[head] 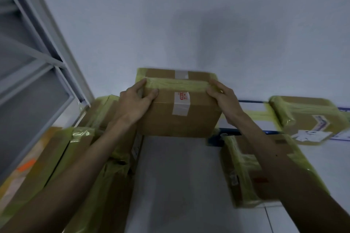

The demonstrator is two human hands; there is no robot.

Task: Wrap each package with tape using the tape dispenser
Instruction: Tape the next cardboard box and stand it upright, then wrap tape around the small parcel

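Left grip (136, 100) & right grip (223, 96) each clasp an upper corner of the box (181, 119) — fingers curled over the yellow tape (176, 83) on its top edge. Box is held btwn both grips, w/ more taped boxes (246, 166) lying below them — either side.

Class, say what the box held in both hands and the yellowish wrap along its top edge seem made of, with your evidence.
The box looks like cardboard: matte brown, crisp folded edges. The yellowish wrap is likely thin plastic tape: translucent, slightly glossy, wrinkled over the edge.
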